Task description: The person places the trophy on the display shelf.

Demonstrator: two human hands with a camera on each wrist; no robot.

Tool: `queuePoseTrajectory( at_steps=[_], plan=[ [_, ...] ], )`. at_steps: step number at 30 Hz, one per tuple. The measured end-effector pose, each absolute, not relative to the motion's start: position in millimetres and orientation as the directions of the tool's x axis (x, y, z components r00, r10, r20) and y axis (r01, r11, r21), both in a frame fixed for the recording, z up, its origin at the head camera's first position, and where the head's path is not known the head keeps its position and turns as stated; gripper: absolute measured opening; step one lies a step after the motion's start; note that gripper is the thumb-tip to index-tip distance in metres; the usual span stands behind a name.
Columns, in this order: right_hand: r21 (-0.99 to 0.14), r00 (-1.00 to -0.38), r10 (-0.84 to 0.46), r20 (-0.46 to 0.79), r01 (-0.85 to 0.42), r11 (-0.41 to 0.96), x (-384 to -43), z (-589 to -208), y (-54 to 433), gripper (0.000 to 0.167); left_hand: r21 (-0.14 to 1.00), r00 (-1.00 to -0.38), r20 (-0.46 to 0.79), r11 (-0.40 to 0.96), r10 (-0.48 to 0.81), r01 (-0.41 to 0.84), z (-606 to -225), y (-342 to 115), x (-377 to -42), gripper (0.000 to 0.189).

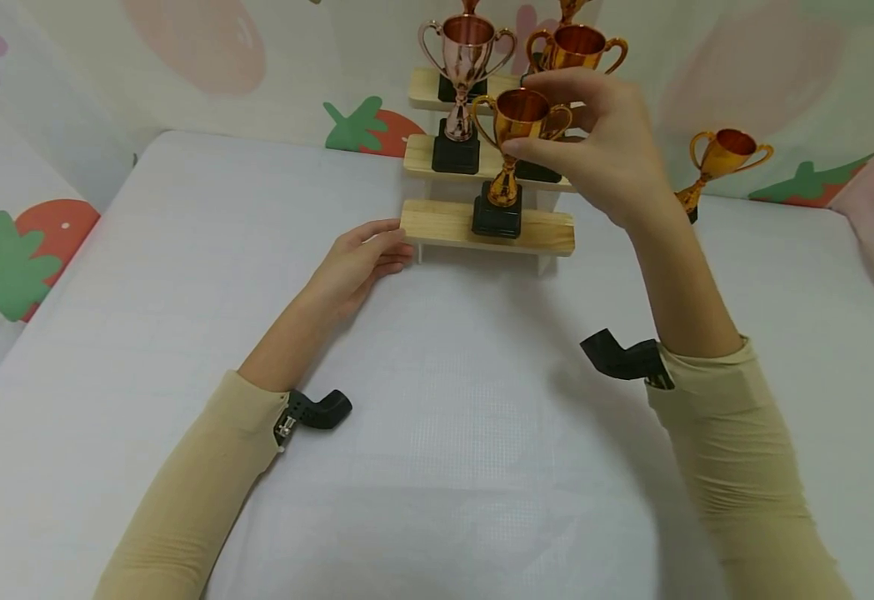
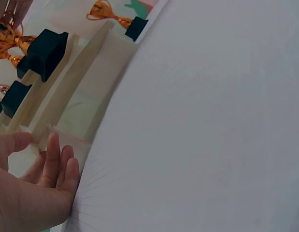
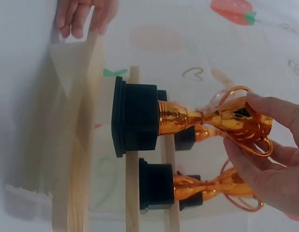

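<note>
By its bowl, my right hand (image 1: 605,137) pinches a gold trophy cup (image 1: 507,158) with a black square base. In the right wrist view a gap shows between the base (image 3: 135,118) and the lowest board (image 3: 79,159) of a stepped wooden display stand (image 1: 437,223). My left hand (image 1: 354,267) holds the left end of that board, thumb above and fingers below. On the middle step stand a pinkish-silver trophy (image 1: 462,87) at left and a gold trophy (image 1: 575,50) at right, partly hidden by my right hand.
More trophies on the top step are cut off by the head view's upper edge. Another gold trophy (image 1: 725,154) stands on the white-covered table (image 1: 422,400), right of the stand, partly behind my right forearm. A curtain with strawberry prints (image 1: 384,129) hangs behind.
</note>
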State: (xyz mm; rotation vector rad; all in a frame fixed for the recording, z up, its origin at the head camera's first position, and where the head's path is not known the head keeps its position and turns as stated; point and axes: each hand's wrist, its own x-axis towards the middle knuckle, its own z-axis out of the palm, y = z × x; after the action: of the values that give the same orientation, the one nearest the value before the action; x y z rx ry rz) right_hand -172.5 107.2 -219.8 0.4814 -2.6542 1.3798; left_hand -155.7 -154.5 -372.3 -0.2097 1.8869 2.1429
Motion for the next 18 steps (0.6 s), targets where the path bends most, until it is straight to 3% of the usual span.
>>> queuePoseTrajectory(
  at_steps=[18],
  plan=[
    [-0.822, -0.93, -0.278, 0.239, -0.346, 0.453, -181.1, -230.7, 78.7, 0.049, 0.943, -0.947, -0.299, -0.117, 0.114, -0.312, -371.1, -154.2, -155.9, 0.047]
  ],
)
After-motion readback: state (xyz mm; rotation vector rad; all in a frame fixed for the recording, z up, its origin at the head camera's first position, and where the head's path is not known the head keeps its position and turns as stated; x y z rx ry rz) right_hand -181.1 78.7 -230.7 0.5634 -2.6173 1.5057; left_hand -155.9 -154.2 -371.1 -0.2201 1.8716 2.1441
